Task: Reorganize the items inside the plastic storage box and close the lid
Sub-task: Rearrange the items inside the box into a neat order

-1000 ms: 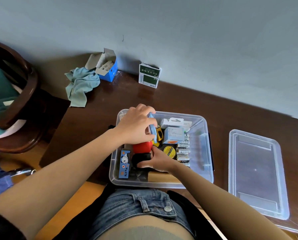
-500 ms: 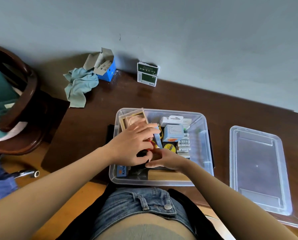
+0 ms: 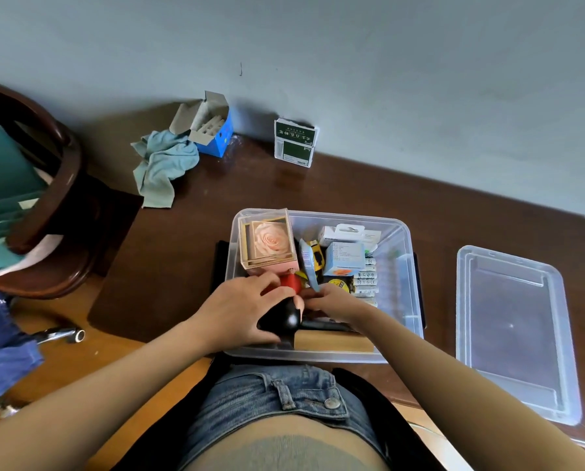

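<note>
Left hand (image 3: pixel 240 309) grips black bulb (image 3: pixel 280 319) inside clear storage box (image 3: pixel 404 266); right hand (image 3: pixel 335 300) unclear.

Left hand (image 3: pixel 240 309) grips black bulb (image 3: pixel 280 318) inside storage box (image 3: pixel 399 266).

Hands (image 3: pixel 246 311) slid nearer, uncovering the rose box (image 3: pixel 269 244).

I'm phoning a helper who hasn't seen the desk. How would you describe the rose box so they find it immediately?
Start at the clear plastic storage box on the dark wooden desk. In its far left corner stands the rose box, a clear cube showing a pale peach rose. Its neighbours are small printed cartons and batteries.
</note>
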Motion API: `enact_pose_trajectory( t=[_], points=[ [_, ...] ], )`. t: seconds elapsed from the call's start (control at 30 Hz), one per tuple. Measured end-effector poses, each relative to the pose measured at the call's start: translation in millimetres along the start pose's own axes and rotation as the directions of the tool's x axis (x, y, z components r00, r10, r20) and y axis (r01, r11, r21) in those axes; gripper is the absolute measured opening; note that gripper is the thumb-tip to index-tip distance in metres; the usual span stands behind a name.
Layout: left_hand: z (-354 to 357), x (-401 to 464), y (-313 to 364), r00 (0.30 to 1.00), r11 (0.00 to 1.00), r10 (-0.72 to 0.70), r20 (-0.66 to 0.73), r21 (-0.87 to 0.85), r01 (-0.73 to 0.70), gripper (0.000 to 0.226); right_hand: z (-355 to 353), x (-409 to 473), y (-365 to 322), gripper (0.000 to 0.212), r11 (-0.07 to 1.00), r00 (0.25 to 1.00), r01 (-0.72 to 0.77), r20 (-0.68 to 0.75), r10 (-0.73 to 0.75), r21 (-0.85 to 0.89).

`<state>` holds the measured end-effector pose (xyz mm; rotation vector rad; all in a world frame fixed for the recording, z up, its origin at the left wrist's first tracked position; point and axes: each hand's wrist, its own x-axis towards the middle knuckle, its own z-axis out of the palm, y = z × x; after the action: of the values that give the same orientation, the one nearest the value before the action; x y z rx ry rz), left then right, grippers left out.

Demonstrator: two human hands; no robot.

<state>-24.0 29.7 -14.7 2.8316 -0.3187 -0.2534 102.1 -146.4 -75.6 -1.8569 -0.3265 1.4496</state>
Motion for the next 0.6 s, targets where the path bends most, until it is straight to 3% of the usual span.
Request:
enact_pose_trajectory(
  t=[0.07,0.23,0.37,0.6],
  points=[
    [2,6,1,0.996,0.998,-0.042,0.078,0.047,0.038,0.08,3,-1,-4,0.029,1.0,1.0,0.002,0.012,-0.001,-0.02],
    [-5,11,-7,0.998,0.999,0.013,0.06,-0.039,-0.011,0.074,10,-3,-13,0.051,0.964,0.999,0.038,0.005,-0.038,-0.264],
    [-9,3,-12,0.997,0.989,0.064,-0.038,-0.132,-0.069,0.071,12,-3,-19,0.019,0.881,0.993,0.115,0.081,-0.088,-0.458],
    [-4,-16,-19,0.983,0.972,-0.024,-0.181,-0.235,-0.02,0.071,25,11,-31,0.035,0.688,0.98,0.101,0.19,0.055,-0.719]
  ],
)
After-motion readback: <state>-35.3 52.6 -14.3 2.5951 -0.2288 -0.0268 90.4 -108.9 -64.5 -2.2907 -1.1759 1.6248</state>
